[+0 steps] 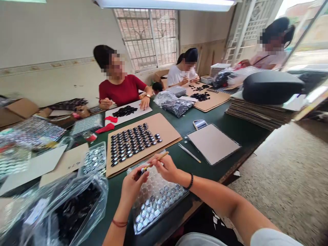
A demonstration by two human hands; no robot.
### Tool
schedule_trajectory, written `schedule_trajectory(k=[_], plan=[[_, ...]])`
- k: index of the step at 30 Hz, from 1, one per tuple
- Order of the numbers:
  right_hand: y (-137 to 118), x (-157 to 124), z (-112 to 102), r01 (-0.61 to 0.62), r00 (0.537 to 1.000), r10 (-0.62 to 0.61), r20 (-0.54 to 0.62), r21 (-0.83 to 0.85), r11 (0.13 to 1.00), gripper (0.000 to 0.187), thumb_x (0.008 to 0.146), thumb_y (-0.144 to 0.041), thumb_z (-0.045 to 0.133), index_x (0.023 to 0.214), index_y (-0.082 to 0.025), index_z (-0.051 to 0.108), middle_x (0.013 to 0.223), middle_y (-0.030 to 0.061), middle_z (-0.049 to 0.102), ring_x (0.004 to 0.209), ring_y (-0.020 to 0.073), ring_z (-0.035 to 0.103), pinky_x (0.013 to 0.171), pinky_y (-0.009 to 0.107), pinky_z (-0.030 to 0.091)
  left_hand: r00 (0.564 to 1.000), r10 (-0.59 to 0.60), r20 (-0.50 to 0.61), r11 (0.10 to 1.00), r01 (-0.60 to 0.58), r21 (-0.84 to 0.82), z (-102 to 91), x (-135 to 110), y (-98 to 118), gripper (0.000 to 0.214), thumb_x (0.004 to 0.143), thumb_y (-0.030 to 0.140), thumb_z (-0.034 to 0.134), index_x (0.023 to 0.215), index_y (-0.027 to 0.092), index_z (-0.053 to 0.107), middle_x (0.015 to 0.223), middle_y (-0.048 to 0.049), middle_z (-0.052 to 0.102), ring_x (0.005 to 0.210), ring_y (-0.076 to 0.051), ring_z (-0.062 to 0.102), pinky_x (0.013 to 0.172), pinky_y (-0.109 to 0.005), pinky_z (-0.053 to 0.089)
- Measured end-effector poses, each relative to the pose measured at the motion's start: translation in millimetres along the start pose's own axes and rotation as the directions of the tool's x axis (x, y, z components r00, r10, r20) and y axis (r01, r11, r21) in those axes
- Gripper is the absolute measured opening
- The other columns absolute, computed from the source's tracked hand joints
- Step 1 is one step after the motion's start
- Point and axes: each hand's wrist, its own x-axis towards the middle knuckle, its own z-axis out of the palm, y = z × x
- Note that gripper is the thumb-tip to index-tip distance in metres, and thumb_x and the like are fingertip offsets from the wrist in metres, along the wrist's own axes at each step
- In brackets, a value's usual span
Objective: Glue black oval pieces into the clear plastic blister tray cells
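My left hand (133, 186) is closed in a pinch on a small dark round piece above a clear plastic tray (153, 201) of small round pieces. My right hand (165, 167) grips a thin wooden stick (158, 159) whose tip points at that piece. Just beyond the hands lies a brown cardboard sheet (164, 128) with rows of dark oval pieces (133, 141).
A clear bag of dark pieces (74, 208) sits at my left, with another tray (95, 159) behind it. Tweezers (189, 152), a phone (200, 124) and a grey board (212, 143) lie to the right. Three other people work further along the green table (246, 135).
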Motion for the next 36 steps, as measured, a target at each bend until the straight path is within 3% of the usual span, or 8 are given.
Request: schedule_trajectory(k=[7,15,22,36], plan=[[9,-9,3,-0.054,0.998,0.053,0.028,0.038,0.998,0.039,0.091,-0.038,0.03,0.078,-0.014,0.058,0.065,0.0044,0.058,0.057,0.0117,0.055,0.053,0.022,0.043,0.998,0.02,0.059,0.995,-0.014,-0.099,4.2,-8,0,0.033,0.059,0.029,0.069,0.088,0.013,0.064,0.065,-0.0031,0.063,0.053,-0.015,0.058,0.053,-0.026,0.046],[1,-14,-2,0.12,0.979,-0.091,0.182,-0.159,0.98,0.027,0.09,-0.029,0.032,0.084,-0.018,0.056,0.071,0.0048,0.059,0.068,0.0135,0.057,0.061,0.024,0.043,0.989,0.077,0.129,0.996,-0.069,-0.059,6.9,-12,-4,0.032,0.065,0.028,0.065,0.094,0.014,0.063,0.072,-0.0045,0.064,0.058,-0.014,0.058,0.054,-0.025,0.047],[0,-13,0,0.181,0.977,-0.146,0.156,-0.241,0.953,0.022,0.089,-0.024,0.039,0.076,-0.018,0.056,0.066,0.0034,0.061,0.061,0.0121,0.056,0.057,0.023,0.041,0.991,0.086,0.105,0.996,-0.089,0.022,6.1,-11,-6,0.029,0.066,0.027,0.063,0.093,0.014,0.064,0.069,-0.0048,0.064,0.054,-0.013,0.056,0.052,-0.024,0.045],[-1,-15,-1,0.255,0.96,-0.202,0.192,-0.316,0.914,0.015,0.087,-0.02,0.044,0.077,-0.017,0.056,0.066,0.0022,0.062,0.059,0.012,0.055,0.056,0.023,0.039,0.985,0.122,0.118,0.992,-0.116,-0.056,5.7,-15,-4,0.031,0.067,0.031,0.063,0.093,0.013,0.063,0.08,-0.0061,0.065,0.061,-0.013,0.057,0.057,-0.024,0.048]])
